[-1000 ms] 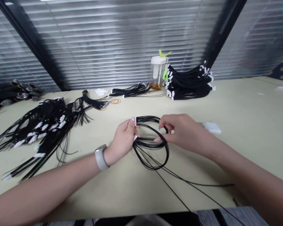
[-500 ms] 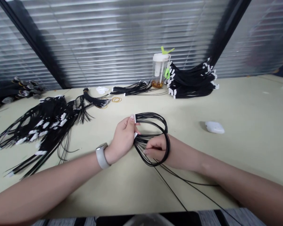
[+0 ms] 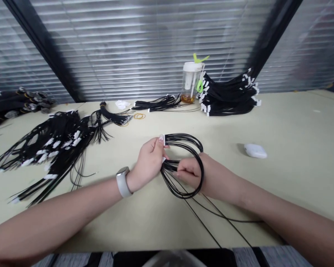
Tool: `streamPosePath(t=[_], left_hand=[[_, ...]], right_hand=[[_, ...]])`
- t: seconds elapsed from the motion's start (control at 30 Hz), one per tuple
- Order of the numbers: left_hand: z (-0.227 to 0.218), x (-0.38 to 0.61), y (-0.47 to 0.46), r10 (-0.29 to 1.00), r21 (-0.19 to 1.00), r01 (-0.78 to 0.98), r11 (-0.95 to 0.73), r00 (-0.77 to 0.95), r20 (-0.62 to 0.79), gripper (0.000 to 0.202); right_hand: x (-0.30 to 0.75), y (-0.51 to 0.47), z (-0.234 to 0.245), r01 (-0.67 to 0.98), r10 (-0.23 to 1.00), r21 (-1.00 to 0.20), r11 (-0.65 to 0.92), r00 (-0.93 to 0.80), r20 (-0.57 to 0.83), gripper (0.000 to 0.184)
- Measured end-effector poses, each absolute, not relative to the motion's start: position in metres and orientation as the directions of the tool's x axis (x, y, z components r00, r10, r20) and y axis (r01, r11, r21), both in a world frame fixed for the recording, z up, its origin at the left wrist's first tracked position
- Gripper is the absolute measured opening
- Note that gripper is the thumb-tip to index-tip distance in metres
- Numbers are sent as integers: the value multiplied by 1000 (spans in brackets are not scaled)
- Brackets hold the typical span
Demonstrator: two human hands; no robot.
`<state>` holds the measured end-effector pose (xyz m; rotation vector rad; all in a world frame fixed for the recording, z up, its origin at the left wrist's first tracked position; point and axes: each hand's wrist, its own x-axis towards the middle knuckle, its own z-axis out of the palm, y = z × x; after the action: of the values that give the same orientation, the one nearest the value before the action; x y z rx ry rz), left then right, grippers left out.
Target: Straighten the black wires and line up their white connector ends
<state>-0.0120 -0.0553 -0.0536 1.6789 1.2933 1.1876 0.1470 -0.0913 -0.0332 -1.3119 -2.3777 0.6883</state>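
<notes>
My left hand (image 3: 150, 157) is closed on one end of a looped bundle of thin black cables (image 3: 187, 139), near its white connectors (image 3: 164, 138). The bundle bends round in a wide loop to the right. My right hand (image 3: 196, 172) reaches through that loop, with thumb and fingers pinched on the lower run of cables. A few loose cable ends (image 3: 203, 220) trail from below the hands toward the table's front edge. The right palm and the exact strands between its fingers are hidden.
Black cables with white connectors (image 3: 61, 133) lie at left. A tied bundle (image 3: 113, 115), rubber bands (image 3: 139, 116) and flat cables (image 3: 158, 103) lie behind. A drink bottle (image 3: 188, 83) stands beside a cable pile (image 3: 229, 94). A white earphone case (image 3: 255, 150) sits at right.
My right fingers have closed tighter on the lower cables inside the loop. The trailing ends have shifted. The whole view has moved slightly, while my left hand keeps its hold.
</notes>
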Motion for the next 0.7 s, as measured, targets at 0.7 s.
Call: streamPosePath(t=[0.7], left_hand=[[-54,-14,-59,946,875,364,-319,183,269,46]], right_hand=[[169,-74,-10,253,903,-874,416,2,430,54]])
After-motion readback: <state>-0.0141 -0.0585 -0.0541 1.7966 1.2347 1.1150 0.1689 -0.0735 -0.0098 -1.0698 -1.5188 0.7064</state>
